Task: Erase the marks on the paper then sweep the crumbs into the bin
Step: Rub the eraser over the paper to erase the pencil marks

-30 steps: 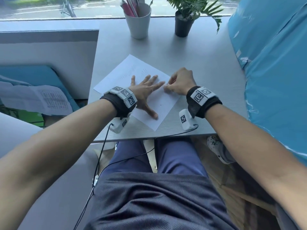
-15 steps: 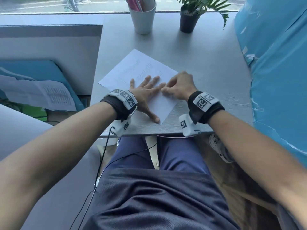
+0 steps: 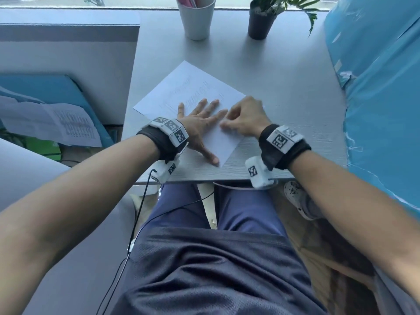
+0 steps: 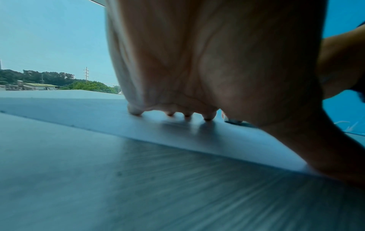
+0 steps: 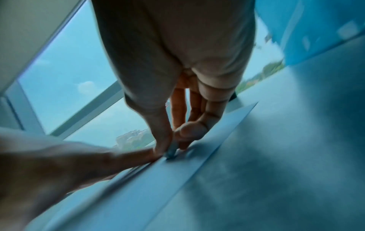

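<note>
The paper (image 3: 195,98) lies at an angle on the grey desk (image 3: 284,71), its near corner close to the desk's front edge, and we judge ourselves partway through the erasing step

Nearest us, our left hand (image 3: 200,130) lies flat on the sheet with fingers spread and straight, the thumb reaching to the near corner, pinning the page down; the left wrist view shows the fingertips (image 4: 207,118) pressed onto the paper (image 4: 177,136). Just beside it, our right hand (image 3: 246,120) is curled, and in the right wrist view thumb and fingers pinch a small pale eraser (image 5: 171,150) whose tip touches the paper (image 5: 158,179) right next to our left forefinger. That hand shows some motion blur, which fits rubbing

The patch of sheet near our hands looks bare, though the picture is too soft for us to be sure it is clean. Farther up the page, faint rows of marks (image 3: 195,92) are plainly left, so most of the erasing seems to lie ahead. We cannot make out any crumbs, and no bin shows in any view, so the sweeping step is not begun

Beyond the sheet stand a white cup of pens (image 3: 196,19) and a potted plant (image 3: 261,21) by the window
</note>
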Action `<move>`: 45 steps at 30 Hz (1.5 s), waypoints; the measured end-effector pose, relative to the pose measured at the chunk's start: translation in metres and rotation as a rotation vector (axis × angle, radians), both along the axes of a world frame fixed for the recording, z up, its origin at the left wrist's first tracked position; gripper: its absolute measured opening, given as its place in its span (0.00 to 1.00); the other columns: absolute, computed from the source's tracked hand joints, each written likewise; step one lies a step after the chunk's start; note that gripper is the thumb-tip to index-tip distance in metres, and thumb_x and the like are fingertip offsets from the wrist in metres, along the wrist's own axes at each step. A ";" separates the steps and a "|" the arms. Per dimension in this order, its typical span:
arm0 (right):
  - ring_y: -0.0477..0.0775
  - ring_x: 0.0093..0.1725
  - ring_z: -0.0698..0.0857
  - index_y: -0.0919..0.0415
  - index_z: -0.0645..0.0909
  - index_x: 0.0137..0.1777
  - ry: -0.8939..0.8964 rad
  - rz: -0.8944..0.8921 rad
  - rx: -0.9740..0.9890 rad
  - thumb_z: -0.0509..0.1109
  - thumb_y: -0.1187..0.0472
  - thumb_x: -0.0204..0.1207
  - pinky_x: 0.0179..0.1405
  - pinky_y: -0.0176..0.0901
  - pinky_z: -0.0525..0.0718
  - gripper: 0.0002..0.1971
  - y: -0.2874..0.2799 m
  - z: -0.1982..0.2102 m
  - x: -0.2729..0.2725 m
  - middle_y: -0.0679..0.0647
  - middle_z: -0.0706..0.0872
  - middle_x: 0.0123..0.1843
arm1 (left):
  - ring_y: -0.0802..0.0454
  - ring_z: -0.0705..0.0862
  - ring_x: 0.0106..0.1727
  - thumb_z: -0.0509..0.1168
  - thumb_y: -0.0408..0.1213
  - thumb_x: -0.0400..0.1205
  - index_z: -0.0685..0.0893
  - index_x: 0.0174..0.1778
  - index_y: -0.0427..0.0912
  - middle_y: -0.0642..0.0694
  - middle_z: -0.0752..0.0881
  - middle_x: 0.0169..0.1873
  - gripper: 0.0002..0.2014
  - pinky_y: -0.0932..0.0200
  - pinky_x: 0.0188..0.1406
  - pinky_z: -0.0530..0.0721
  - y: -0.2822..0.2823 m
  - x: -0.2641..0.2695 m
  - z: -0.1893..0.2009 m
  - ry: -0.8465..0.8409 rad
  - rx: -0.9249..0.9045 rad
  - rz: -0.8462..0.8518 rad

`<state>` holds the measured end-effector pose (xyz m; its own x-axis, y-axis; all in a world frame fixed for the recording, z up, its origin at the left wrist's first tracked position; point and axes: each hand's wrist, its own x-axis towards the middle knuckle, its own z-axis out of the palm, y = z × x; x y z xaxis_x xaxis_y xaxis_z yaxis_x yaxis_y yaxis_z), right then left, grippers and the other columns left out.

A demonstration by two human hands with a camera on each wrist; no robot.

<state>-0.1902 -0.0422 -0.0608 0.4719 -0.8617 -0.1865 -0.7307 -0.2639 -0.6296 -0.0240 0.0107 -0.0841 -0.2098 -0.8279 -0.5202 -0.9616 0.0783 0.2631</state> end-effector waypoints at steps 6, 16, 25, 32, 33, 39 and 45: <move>0.38 0.29 0.81 0.57 0.88 0.34 0.076 0.179 0.030 0.82 0.56 0.65 0.22 0.21 0.71 0.07 0.017 -0.001 0.002 0.42 0.83 0.29 | 0.48 0.22 0.81 0.73 0.81 0.48 0.29 0.83 0.61 0.56 0.24 0.82 0.78 0.13 0.70 0.34 -0.003 -0.002 -0.001 -0.036 -0.004 -0.015; 0.43 0.32 0.84 0.58 0.90 0.34 -0.006 -0.024 -0.014 0.81 0.56 0.63 0.32 0.33 0.80 0.07 -0.002 0.003 -0.008 0.48 0.87 0.31 | 0.47 0.24 0.83 0.73 0.80 0.48 0.30 0.84 0.61 0.54 0.26 0.83 0.77 0.13 0.70 0.34 0.000 -0.001 0.002 -0.030 -0.012 -0.013; 0.45 0.32 0.84 0.60 0.91 0.37 0.017 0.000 -0.046 0.81 0.55 0.63 0.29 0.27 0.78 0.09 0.005 -0.001 -0.009 0.50 0.89 0.33 | 0.47 0.24 0.83 0.73 0.79 0.50 0.30 0.84 0.60 0.55 0.26 0.83 0.77 0.14 0.70 0.34 0.001 -0.001 0.003 -0.043 -0.006 -0.011; 0.43 0.33 0.84 0.60 0.90 0.36 0.000 -0.035 -0.054 0.81 0.55 0.62 0.33 0.31 0.81 0.08 0.007 -0.002 -0.011 0.48 0.87 0.31 | 0.48 0.24 0.83 0.71 0.82 0.47 0.29 0.83 0.62 0.56 0.26 0.83 0.77 0.15 0.70 0.33 0.000 0.000 0.000 -0.042 -0.009 -0.007; 0.45 0.33 0.85 0.60 0.90 0.37 0.011 0.009 -0.052 0.81 0.56 0.63 0.35 0.36 0.84 0.08 0.013 -0.003 -0.009 0.49 0.88 0.32 | 0.47 0.24 0.83 0.71 0.82 0.47 0.29 0.83 0.62 0.56 0.25 0.83 0.77 0.14 0.70 0.33 0.000 0.000 0.000 -0.049 -0.009 -0.012; 0.44 0.33 0.85 0.61 0.91 0.37 -0.023 -0.035 -0.041 0.81 0.56 0.63 0.33 0.30 0.80 0.08 0.011 -0.004 -0.011 0.51 0.90 0.34 | 0.48 0.24 0.83 0.71 0.81 0.47 0.30 0.84 0.61 0.56 0.26 0.83 0.78 0.15 0.71 0.33 0.000 -0.001 0.002 -0.043 -0.014 -0.004; 0.42 0.32 0.83 0.60 0.89 0.36 0.057 0.126 -0.019 0.83 0.56 0.63 0.28 0.25 0.75 0.09 0.028 -0.006 -0.005 0.46 0.86 0.31 | 0.49 0.23 0.82 0.70 0.82 0.46 0.29 0.83 0.62 0.56 0.25 0.82 0.78 0.15 0.71 0.33 0.000 -0.003 0.001 -0.046 -0.018 -0.016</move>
